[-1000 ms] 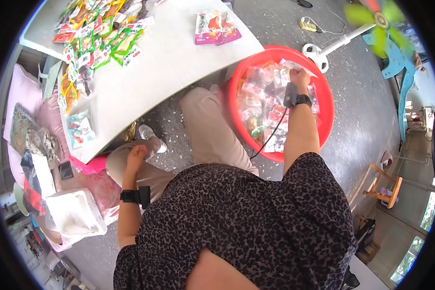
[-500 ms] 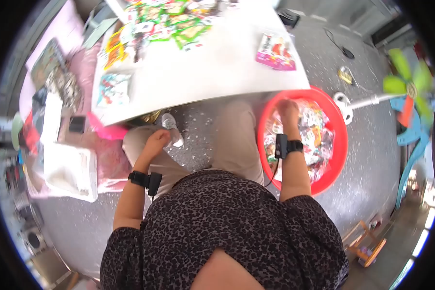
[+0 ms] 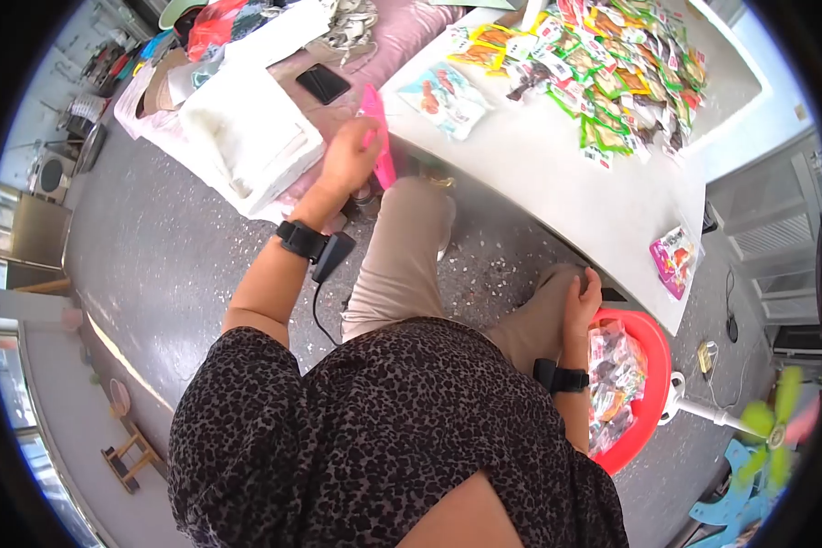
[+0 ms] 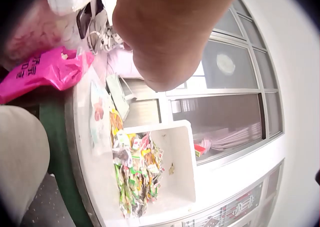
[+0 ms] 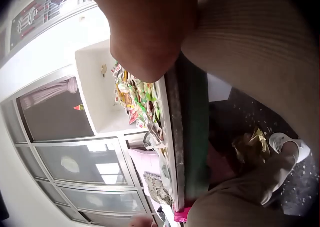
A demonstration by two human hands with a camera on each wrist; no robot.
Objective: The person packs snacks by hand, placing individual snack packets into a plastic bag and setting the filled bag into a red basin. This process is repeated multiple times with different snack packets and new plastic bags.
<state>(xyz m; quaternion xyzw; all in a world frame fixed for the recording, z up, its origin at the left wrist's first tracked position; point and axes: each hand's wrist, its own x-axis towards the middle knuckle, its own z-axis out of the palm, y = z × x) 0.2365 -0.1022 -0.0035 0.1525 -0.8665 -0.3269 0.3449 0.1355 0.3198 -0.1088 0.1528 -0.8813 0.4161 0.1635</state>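
My left hand (image 3: 350, 157), fingers loosely bent, hovers beside the bright pink plastic bag (image 3: 383, 137) at the table's left corner. The left wrist view shows the bag (image 4: 55, 71) apart from that hand (image 4: 165, 41). Between the knee and the red tub (image 3: 653, 365) is my right hand (image 3: 582, 306), loosely curled with nothing visible in it. Small snack packets (image 3: 614, 370) fill the tub. On the white table (image 3: 539, 164) lies a pile of colourful snack packets (image 3: 612, 78), with a clear bag of pale-blue packets (image 3: 443, 99) nearer the left hand.
A white foam box (image 3: 247, 137) and a black phone (image 3: 323, 83) lie on the pink-covered seat at left. A pink-and-white pouch (image 3: 674, 260) sits near the table's right corner. Beyond the tub stands a fan (image 3: 776, 425) with green blades.
My right hand has come out of the red tub toward the knee. My left hand has moved from over the lap to beside the pink bag. The head view has turned left.
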